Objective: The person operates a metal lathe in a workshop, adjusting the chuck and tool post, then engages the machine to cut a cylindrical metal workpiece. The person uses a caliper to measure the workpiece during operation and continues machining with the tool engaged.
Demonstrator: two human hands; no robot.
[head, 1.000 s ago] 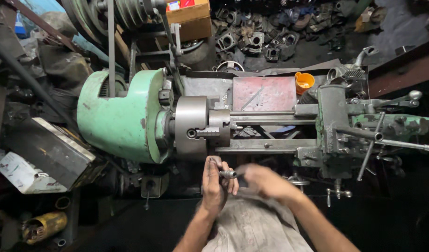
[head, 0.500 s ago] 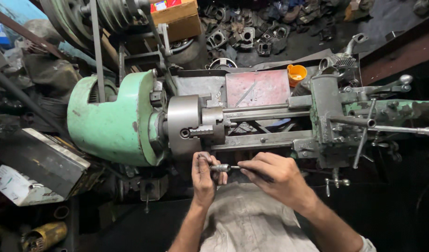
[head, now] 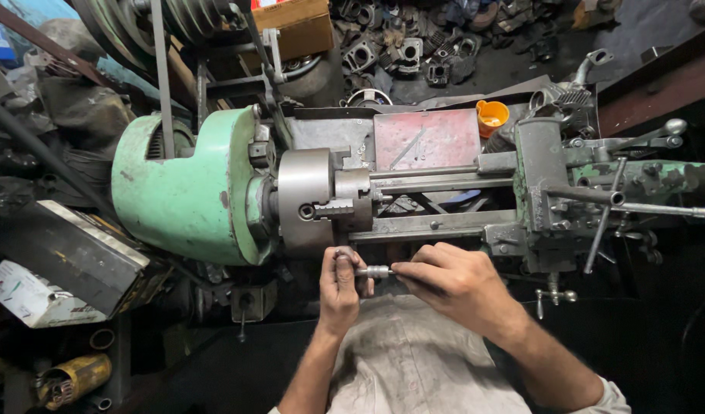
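Observation:
My left hand (head: 339, 290) and my right hand (head: 452, 285) meet just in front of the lathe bed, both closed on one small metal cylindrical part (head: 374, 271) held level between them. The left hand grips its left end, the right hand pinches the right end. Just above the hands sits the grey lathe chuck (head: 310, 199) with stepped jaws, fixed to the green headstock (head: 185, 188). The part's far end is hidden under my right fingers.
The lathe carriage with its long handles (head: 548, 192) stands to the right. An orange cup (head: 490, 116) rests behind the bed. A cardboard box (head: 299, 27), belt pulleys and scrap engine parts lie at the back. A dark metal box (head: 69, 253) sits at left.
The view has shifted so the lathe sits further right. My hands stay together on the small part, held a little lower and more level than one second ago.

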